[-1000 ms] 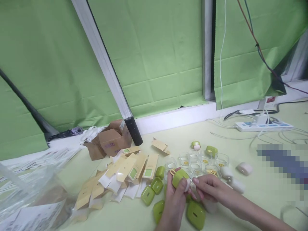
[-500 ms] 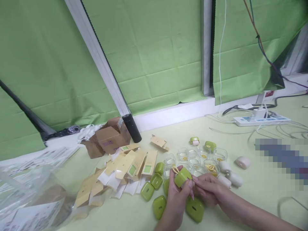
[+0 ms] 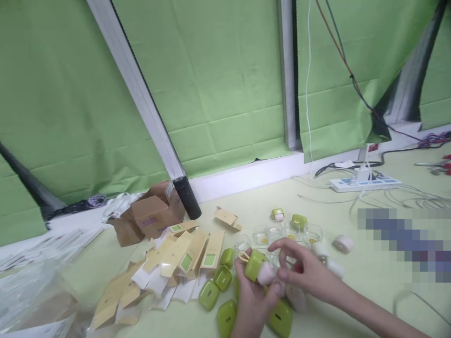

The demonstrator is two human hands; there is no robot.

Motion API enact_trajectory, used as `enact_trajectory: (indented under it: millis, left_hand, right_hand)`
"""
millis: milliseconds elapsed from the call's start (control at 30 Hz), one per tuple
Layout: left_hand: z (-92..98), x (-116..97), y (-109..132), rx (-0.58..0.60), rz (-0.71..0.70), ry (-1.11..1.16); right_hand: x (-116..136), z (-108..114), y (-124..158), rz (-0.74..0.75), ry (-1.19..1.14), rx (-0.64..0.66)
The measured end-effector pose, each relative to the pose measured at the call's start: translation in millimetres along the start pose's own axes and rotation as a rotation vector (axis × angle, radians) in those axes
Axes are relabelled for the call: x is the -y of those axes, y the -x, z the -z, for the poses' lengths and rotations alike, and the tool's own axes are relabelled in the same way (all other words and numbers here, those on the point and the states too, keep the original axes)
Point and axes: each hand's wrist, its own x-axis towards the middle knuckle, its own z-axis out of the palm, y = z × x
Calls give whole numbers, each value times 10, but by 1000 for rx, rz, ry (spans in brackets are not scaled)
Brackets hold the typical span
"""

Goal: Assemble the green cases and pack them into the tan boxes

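Observation:
My left hand (image 3: 252, 293) is closed round a small green case (image 3: 254, 265) that has a yellow cord loop at its top left. A pale pinkish-white rounded piece (image 3: 266, 273) sticks out of the case's lower right, by my left thumb. Just to the right, my right hand (image 3: 305, 267) has its thumb and index finger spread apart. Its other fingers are curled and partly hidden. Beneath it is a blurred whitish shape (image 3: 296, 296) that I cannot make out. Several green shells lie around my left hand, among them a slotted one (image 3: 208, 295) and an open one (image 3: 223, 278).
Behind my hands stand clear plastic cups (image 3: 261, 234), with white rounded pieces (image 3: 343, 243) to their right. Folded cardboard packages (image 3: 176, 253) are heaped on the left, before a brown carton (image 3: 155, 213) and a black cylinder (image 3: 187, 197). A power strip (image 3: 364, 184) with cables lies at the back right.
My right thumb and index finger have parted and moved off the green case. The case has turned in my left hand, and its pale piece now shows. The view has shifted slightly right.

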Motion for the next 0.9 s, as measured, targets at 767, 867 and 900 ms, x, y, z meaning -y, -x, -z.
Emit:
enact_trajectory:
  millis: [767,867,900]
  left_hand:
    - [-27,46,-7,73,196,121]
    - [10,50,-52,87,202,168]
    - [10,49,-63,81,193,182]
  right_hand:
    - [-840,1329,648,-354,606,-588]
    - [-712,1137,613,-254,674,-717]
    - [-637,1014,599,-155,655,-676]
